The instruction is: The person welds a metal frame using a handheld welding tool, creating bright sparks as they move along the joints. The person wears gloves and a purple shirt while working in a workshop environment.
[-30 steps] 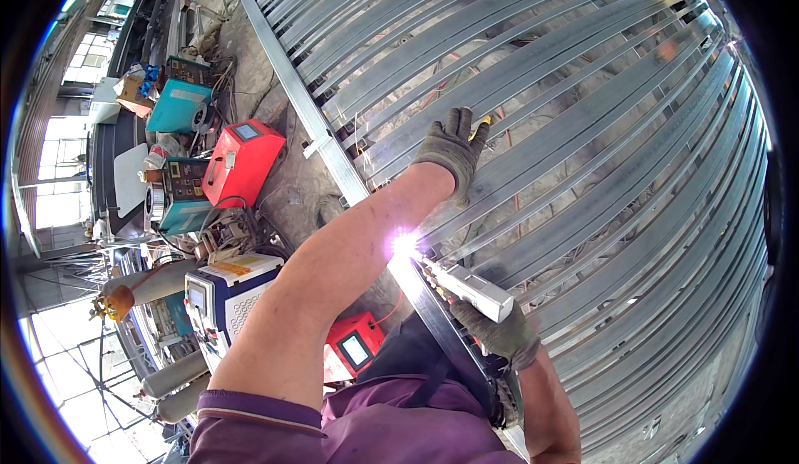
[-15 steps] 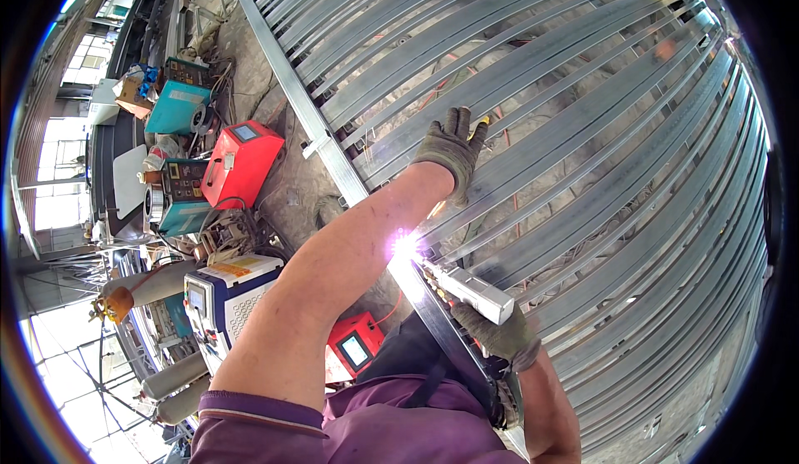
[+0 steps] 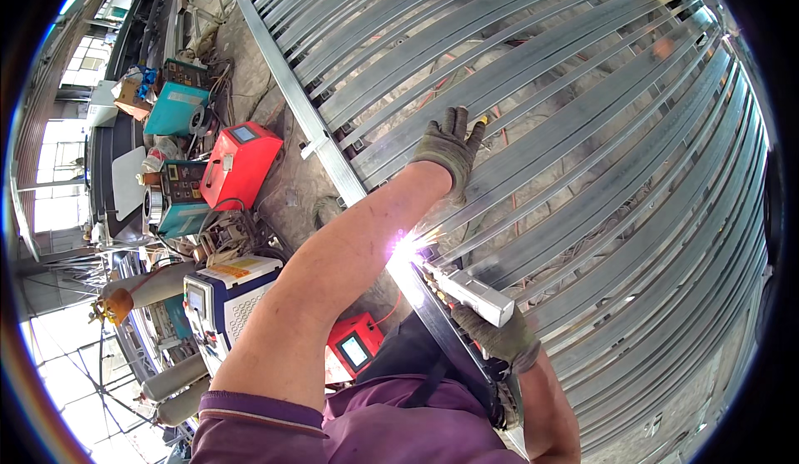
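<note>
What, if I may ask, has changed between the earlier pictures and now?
At the bright glow, orange sparks now spray out more widely, up and to the right. Nothing was visibly taken hold of or let go. Both hands stay much as they were: the left hand spread over the metal bars, the right hand holding the silver torch.

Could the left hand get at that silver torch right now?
Probably yes: nothing solid shows between the left hand and the torch, though the right hand holds it and sparks flare at its tip.
</note>
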`<action>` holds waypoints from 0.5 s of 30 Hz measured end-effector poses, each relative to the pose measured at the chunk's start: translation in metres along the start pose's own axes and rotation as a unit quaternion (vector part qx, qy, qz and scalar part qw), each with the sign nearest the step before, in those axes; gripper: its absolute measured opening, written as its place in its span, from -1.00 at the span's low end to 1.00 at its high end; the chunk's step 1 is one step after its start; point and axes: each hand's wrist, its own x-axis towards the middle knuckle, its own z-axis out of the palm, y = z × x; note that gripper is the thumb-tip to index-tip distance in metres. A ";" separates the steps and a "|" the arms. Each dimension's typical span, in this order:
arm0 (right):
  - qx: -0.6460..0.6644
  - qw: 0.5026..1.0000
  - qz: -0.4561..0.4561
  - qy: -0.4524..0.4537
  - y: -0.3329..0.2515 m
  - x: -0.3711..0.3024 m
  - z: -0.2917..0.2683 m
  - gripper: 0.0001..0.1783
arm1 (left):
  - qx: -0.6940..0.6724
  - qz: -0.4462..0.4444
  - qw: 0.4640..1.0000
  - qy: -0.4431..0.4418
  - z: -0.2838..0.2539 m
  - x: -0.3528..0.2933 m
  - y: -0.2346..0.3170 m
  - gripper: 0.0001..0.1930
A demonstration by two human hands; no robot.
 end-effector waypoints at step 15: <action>0.046 0.999 -0.002 0.000 -0.002 -0.006 0.001 -0.61 | -0.001 0.003 1.000 -0.004 0.001 0.000 -0.001 0.49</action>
